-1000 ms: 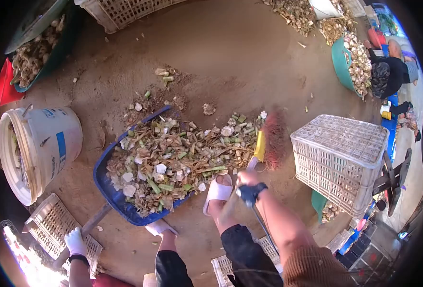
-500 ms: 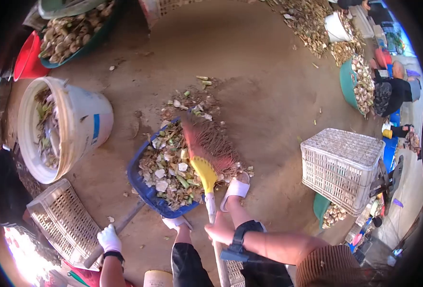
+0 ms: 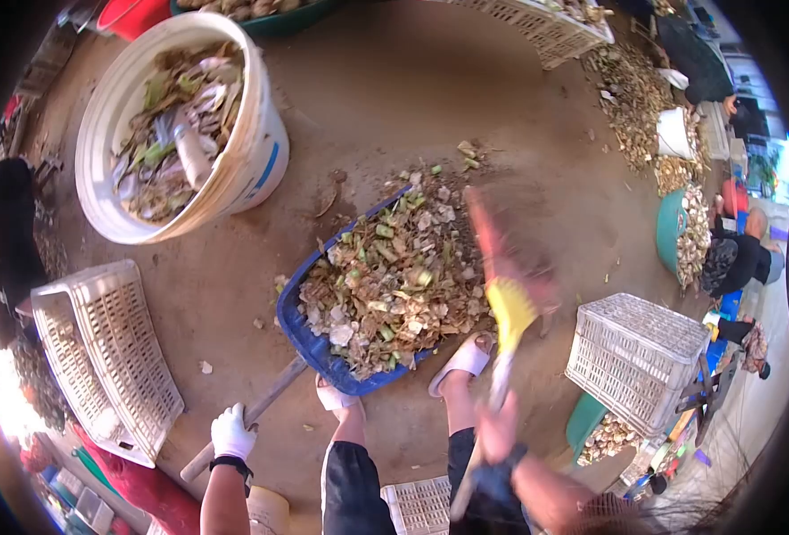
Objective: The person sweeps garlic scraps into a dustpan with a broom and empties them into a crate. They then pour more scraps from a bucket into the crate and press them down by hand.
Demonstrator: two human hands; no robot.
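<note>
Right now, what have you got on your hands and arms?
The left hand wears a white glove with a black band at the wrist; the forearm above it is bare. The right hand is blurred and looks ungloved, with a dark strap, perhaps a watch, at its wrist. Higher up that arm is a brown knitted sleeve.

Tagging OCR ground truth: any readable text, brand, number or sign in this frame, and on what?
No legible text anywhere.
White bucket: a blue label patch on its wall, too small and blurred to read.
Blue shovel, broom, white crates: no markings visible.
</note>
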